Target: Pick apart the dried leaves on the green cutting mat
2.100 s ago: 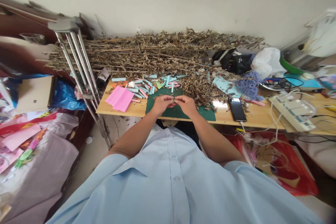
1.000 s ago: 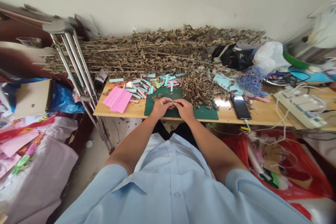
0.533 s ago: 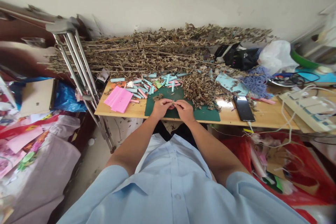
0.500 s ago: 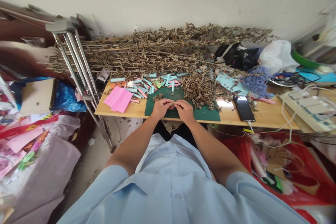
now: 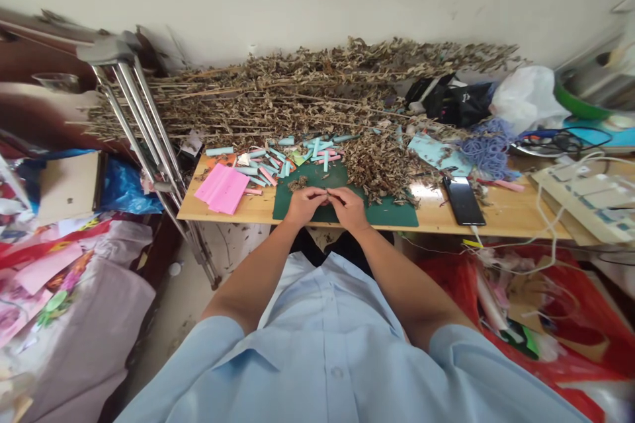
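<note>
My left hand (image 5: 303, 205) and my right hand (image 5: 348, 206) meet fingertip to fingertip above the front of a green cutting mat (image 5: 391, 215). Both are closed in a pinch; whatever lies between the fingers is too small to make out. Just beyond my left hand sits a small clump of dried leaf (image 5: 297, 184). A larger heap of dried leaves (image 5: 377, 168) covers the mat's back right. To the left are several rolled blue paper tubes (image 5: 255, 172), a few pink ones among them, and a stack of pink paper sheets (image 5: 221, 189).
Long dried leafy stalks (image 5: 278, 102) lie along the wall. On the right are a phone (image 5: 464, 201) with a cable, purple cord (image 5: 487, 149) and a power strip (image 5: 583, 201). Metal crutches (image 5: 149, 119) lean at the table's left end; a red bag (image 5: 446, 277) is below right.
My hands stay pinched together in nearly the same place, with only a slight shift of the fingers. The camera view has moved a little.
</note>
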The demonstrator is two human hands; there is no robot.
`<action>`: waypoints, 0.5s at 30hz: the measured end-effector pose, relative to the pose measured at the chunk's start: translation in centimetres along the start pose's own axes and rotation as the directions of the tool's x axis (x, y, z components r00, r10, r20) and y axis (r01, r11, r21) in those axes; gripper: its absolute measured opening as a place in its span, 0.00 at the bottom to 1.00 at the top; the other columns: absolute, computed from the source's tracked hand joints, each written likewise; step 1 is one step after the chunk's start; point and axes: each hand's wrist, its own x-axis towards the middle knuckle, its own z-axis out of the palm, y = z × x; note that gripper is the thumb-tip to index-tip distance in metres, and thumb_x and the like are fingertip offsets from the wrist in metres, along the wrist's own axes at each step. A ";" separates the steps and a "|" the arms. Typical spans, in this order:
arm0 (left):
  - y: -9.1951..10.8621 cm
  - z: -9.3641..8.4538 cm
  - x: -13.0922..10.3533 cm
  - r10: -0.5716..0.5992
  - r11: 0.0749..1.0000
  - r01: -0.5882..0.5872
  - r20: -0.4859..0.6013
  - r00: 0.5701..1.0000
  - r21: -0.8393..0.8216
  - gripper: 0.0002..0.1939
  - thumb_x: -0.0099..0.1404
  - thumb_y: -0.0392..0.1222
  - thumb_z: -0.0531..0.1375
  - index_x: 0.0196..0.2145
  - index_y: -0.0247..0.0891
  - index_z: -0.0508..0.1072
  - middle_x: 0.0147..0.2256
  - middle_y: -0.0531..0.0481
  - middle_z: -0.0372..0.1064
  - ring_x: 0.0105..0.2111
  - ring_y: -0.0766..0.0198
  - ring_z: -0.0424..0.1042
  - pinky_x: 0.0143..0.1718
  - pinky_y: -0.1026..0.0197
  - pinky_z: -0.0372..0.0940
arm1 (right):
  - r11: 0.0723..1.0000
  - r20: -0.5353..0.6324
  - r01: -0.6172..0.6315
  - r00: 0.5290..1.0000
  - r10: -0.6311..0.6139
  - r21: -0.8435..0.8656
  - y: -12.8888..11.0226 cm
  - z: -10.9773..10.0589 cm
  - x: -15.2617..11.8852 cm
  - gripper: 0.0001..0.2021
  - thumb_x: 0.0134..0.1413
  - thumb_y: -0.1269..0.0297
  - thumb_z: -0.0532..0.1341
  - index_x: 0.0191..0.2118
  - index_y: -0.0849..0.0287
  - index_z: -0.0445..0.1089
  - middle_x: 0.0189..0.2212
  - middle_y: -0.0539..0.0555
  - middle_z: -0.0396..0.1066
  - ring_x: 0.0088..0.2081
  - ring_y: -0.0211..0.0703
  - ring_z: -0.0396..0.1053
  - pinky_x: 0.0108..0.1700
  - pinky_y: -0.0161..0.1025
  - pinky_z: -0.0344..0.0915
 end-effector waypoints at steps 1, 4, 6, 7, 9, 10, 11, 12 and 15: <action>0.0 0.0 0.0 0.003 1.000 -0.003 0.002 1.000 -0.009 0.11 0.54 0.43 0.68 0.33 0.33 0.79 0.29 0.48 0.77 0.29 0.63 0.76 0.37 0.58 0.73 | 1.000 0.002 0.026 1.000 -0.026 -0.012 0.0 0.0 0.0 0.10 0.60 0.64 0.60 0.44 0.53 0.76 0.41 0.54 0.75 0.43 0.44 0.72 0.50 0.43 0.69; -0.2 0.0 0.0 0.005 0.999 -0.005 0.005 1.000 -0.039 0.11 0.54 0.44 0.68 0.32 0.33 0.78 0.28 0.48 0.76 0.29 0.64 0.76 0.37 0.58 0.73 | 0.996 -0.033 0.077 0.996 -0.079 -0.035 0.1 -0.1 0.1 0.07 0.60 0.65 0.61 0.40 0.54 0.77 0.38 0.54 0.75 0.41 0.44 0.73 0.48 0.44 0.70; -0.4 0.1 0.1 -0.005 0.996 0.005 0.006 1.000 -0.089 0.13 0.53 0.45 0.69 0.33 0.33 0.77 0.28 0.48 0.76 0.29 0.64 0.76 0.37 0.58 0.73 | 0.993 -0.060 0.109 0.992 -0.112 -0.042 0.2 0.0 0.1 0.06 0.59 0.66 0.62 0.39 0.53 0.78 0.37 0.53 0.75 0.40 0.43 0.73 0.47 0.43 0.70; -0.5 0.1 0.1 -0.014 0.993 0.015 0.008 1.000 -0.121 0.15 0.52 0.45 0.69 0.34 0.33 0.76 0.29 0.48 0.76 0.29 0.63 0.76 0.36 0.58 0.73 | 0.991 -0.072 0.124 0.989 -0.127 -0.044 0.3 0.0 0.2 0.06 0.59 0.66 0.62 0.38 0.53 0.78 0.37 0.53 0.75 0.40 0.43 0.72 0.47 0.43 0.70; -0.7 0.2 0.3 -0.035 0.984 0.037 0.014 0.999 -0.177 0.18 0.51 0.45 0.70 0.37 0.33 0.75 0.30 0.48 0.76 0.29 0.63 0.77 0.35 0.58 0.74 | 0.988 -0.086 0.147 0.985 -0.150 -0.046 0.4 0.1 0.2 0.07 0.59 0.67 0.62 0.38 0.53 0.78 0.38 0.53 0.74 0.41 0.43 0.73 0.48 0.43 0.70; -0.8 0.2 0.3 -0.046 0.980 0.048 0.018 0.999 -0.194 0.19 0.51 0.46 0.71 0.38 0.33 0.75 0.30 0.48 0.76 0.29 0.62 0.77 0.35 0.57 0.74 | 0.987 -0.090 0.154 0.983 -0.158 -0.048 0.5 0.1 0.2 0.07 0.60 0.67 0.61 0.38 0.53 0.78 0.38 0.53 0.74 0.41 0.43 0.73 0.48 0.43 0.70; -0.9 0.2 0.4 -0.055 0.978 0.058 0.021 0.998 -0.201 0.20 0.51 0.46 0.71 0.38 0.32 0.75 0.30 0.48 0.76 0.29 0.62 0.77 0.35 0.57 0.74 | 0.986 -0.090 0.160 0.982 -0.164 -0.050 0.5 0.2 0.2 0.07 0.60 0.67 0.61 0.38 0.53 0.78 0.39 0.53 0.74 0.41 0.42 0.73 0.48 0.43 0.70; -0.9 0.2 0.4 -0.063 0.978 0.066 0.023 0.998 -0.198 0.20 0.51 0.46 0.70 0.38 0.32 0.75 0.30 0.47 0.76 0.29 0.62 0.77 0.35 0.57 0.74 | 0.985 -0.088 0.164 0.982 -0.168 -0.055 0.5 0.2 0.1 0.07 0.61 0.67 0.61 0.38 0.53 0.78 0.39 0.53 0.75 0.41 0.42 0.73 0.47 0.43 0.71; -0.8 0.4 0.4 -0.078 0.982 0.079 0.012 0.997 -0.170 0.17 0.53 0.46 0.69 0.37 0.31 0.75 0.28 0.47 0.76 0.29 0.62 0.77 0.34 0.57 0.74 | 0.981 -0.077 0.173 0.981 -0.179 -0.082 0.5 0.1 0.0 0.08 0.62 0.66 0.60 0.40 0.52 0.78 0.39 0.54 0.75 0.42 0.43 0.73 0.48 0.44 0.71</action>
